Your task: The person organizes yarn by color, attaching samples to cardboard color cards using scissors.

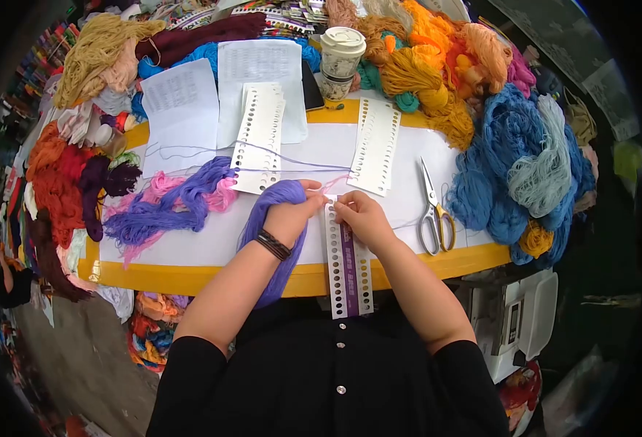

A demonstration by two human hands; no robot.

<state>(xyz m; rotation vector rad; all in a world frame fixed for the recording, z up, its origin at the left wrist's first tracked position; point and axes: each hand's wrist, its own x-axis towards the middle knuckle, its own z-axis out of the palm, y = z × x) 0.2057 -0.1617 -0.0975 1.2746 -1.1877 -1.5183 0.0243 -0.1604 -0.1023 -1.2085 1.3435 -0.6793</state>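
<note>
A purple thread skein (pixel 273 218) is looped over my left hand (pixel 292 215) and hangs past the table edge. The fingers of this hand are pinched together near the top of a punched card (pixel 348 269) with a purple stripe. My right hand (pixel 363 217) grips that card's upper end between thumb and fingers. A pink strand rises by the fingertips. To the left lies a purple and pink thread bundle (pixel 190 200). Behind the hands are a white punched card (pixel 259 135) and another white punched card (pixel 374 146). Thin purple strands (pixel 299 162) stretch between them.
Scissors (pixel 433 211) lie at the right, beside blue skeins (pixel 506 167). Orange yarn (pixel 430 62) and a lidded paper cup (pixel 340 62) stand at the back. Printed sheets (pixel 179 109) lie back left, red yarn (pixel 58 178) far left. A white device (pixel 514 320) sits below the table's right side.
</note>
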